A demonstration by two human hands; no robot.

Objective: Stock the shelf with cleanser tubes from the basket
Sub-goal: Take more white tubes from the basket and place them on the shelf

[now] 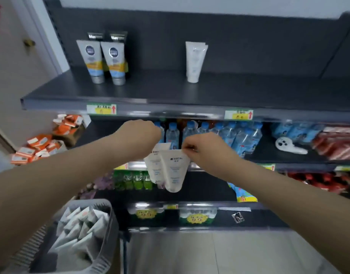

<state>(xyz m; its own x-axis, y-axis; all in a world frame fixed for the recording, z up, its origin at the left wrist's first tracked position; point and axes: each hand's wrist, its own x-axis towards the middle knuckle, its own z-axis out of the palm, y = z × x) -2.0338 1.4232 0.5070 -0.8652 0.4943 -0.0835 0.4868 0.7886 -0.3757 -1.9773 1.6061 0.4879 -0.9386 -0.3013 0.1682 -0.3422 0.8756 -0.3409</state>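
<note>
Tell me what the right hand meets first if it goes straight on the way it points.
Probably the clear blue-capped water bottles behind the right hand, which pinches a white plastic tube; depth is unclear.

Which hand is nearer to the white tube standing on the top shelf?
Right. The right hand is almost straight below the tube; the left hand is below and further left.
</note>
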